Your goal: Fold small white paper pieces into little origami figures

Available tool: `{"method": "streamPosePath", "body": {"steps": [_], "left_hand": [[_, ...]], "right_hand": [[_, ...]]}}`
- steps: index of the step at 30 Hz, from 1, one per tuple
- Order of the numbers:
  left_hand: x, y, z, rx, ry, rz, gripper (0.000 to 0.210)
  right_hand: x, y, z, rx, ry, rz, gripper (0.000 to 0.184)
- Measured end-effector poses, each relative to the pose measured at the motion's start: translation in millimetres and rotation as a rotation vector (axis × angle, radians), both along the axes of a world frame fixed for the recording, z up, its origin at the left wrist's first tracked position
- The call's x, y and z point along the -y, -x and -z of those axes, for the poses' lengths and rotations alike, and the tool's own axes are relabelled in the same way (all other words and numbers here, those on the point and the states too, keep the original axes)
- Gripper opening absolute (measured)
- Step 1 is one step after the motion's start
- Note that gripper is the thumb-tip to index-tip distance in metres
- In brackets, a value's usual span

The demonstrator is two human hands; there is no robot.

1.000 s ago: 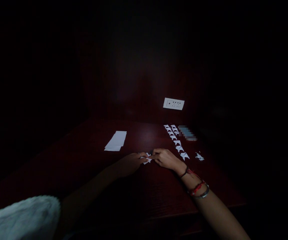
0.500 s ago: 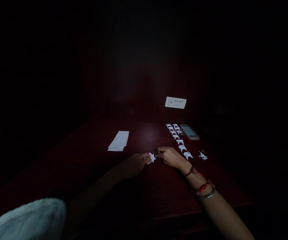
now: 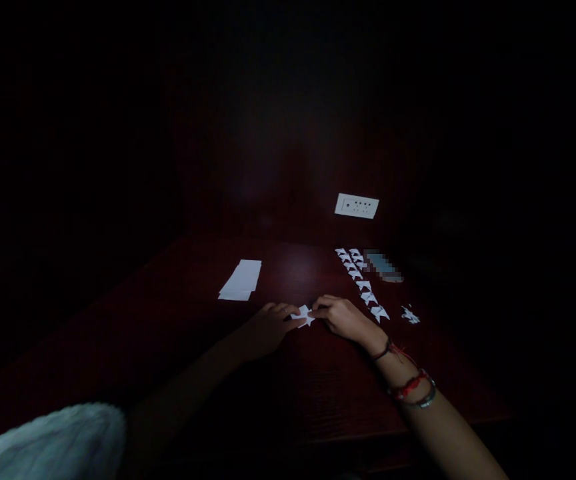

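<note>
A white paper star [image 3: 307, 319] lies flat on the dark red table between my hands. My left hand [image 3: 268, 328] has its thumb and forefinger on the star's left side, gripping that edge. From the right, my right hand [image 3: 341, 315] reaches in with curled fingers, and its fingertips are at the star's right point. Beyond my right hand runs a double row of white folded paper pieces [image 3: 365, 293], partly overlapping. A stack of white paper strips [image 3: 241, 280] rests past my left hand.
Small white paper scraps [image 3: 411, 315] lie in a heap on the right of the table [image 3: 288, 393]. A blurred bluish flat object [image 3: 384, 265] lies beside the row. On the back wall sits a white socket panel [image 3: 357, 206]. The surroundings are very dark.
My right fingertips have come left onto the star's right point, where a gap showed before. My left fingers have spread a little over the star. The view has shifted slightly.
</note>
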State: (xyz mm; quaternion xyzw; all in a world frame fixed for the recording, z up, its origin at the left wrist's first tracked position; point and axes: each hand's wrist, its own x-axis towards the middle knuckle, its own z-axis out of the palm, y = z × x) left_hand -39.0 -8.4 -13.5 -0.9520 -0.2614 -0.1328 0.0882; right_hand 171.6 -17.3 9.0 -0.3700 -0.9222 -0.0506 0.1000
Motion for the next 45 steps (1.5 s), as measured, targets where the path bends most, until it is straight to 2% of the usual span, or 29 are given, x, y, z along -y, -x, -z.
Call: {"method": "streamPosePath", "body": {"steps": [10,16,25,30,37,45], "left_hand": [[-7,4,-2.6,0.047,0.124,0.055,0.041],[-9,1,-3.5,0.029,0.127,0.044,0.038],[-12,-3,-1.1,-0.013,0.114,0.074,0.045],[-12,-6,-0.3,-0.015,0.131,0.081,0.044],[-11,-7,1.1,0.014,0.115,0.089,0.046],[-10,-8,-3.2,0.015,0.131,0.061,0.046]], "right_hand": [[0,0,2.4,-0.006,0.074,-0.016,0.041],[0,1,2.3,0.02,0.044,-0.032,0.039],[-2,-1,-3.3,0.068,0.054,-0.023,0.035],[-2,-6,0.4,0.053,0.042,-0.028,0.035],[-1,-16,0.8,0.043,0.019,0.049,0.037],[4,-7,-4.4,0.064,0.057,-0.023,0.04]]}}
